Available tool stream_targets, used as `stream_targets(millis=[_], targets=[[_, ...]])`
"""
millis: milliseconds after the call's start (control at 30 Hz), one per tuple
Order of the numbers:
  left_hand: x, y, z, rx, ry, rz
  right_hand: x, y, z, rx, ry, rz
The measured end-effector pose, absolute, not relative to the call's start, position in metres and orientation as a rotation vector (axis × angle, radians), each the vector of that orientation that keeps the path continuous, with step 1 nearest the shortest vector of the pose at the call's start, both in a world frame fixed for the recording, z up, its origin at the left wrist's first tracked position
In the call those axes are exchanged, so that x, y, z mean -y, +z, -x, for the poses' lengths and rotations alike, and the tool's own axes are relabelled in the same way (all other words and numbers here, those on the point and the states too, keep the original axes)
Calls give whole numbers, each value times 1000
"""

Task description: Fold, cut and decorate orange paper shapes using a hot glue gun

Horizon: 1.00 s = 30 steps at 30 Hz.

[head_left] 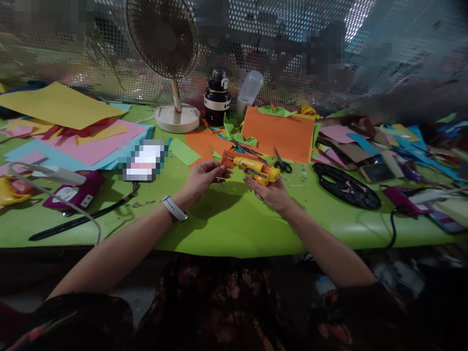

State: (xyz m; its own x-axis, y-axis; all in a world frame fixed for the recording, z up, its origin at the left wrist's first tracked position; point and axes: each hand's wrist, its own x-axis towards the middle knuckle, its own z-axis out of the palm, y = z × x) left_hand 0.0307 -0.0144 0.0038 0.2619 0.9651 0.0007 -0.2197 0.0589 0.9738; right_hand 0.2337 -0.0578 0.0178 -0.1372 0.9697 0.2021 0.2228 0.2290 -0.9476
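Observation:
My right hand [268, 191] is wrapped round the handle of a yellow glue gun [256, 170], whose nozzle points left. Between the fingertips of my left hand [205, 179] is a small piece of orange paper [227, 160], held up at the nozzle. I cannot tell whether the nozzle touches the paper. Behind the glue gun lie black-handled scissors [283, 163] on the green tabletop [226, 224]. A larger orange sheet [280, 134] lies beyond them, with crumpled green paper [237, 129] at its left side.
A fan [177, 118], a dark flask [218, 102] and a clear bottle [250, 87] stand at the back. Paper sheets [62, 107] and a lit phone [144, 163] are to the left. At the right are a black oval object [345, 187], a purple box [400, 200] and paper scraps.

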Motion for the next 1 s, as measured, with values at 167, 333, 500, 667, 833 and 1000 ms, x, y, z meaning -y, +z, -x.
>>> stream_targets(millis=[167,333,500,667,833,1000], targets=[[15,4,-31,-873,1089,-1143,56,16,-234,1541,993,1144],[14,4,-31,-863,1089,-1156,57,18,-233,1550,991,1142],[14,4,-31,-850,1095,-1146,57,18,-235,1543,1019,1157],[14,4,-30,-854,1087,-1160,57,16,-235,1521,1025,1180],[14,4,-30,-870,1077,-1180,58,18,-233,1538,998,1186],[13,3,-30,-893,1073,-1200,59,20,-233,1549,1006,1176]])
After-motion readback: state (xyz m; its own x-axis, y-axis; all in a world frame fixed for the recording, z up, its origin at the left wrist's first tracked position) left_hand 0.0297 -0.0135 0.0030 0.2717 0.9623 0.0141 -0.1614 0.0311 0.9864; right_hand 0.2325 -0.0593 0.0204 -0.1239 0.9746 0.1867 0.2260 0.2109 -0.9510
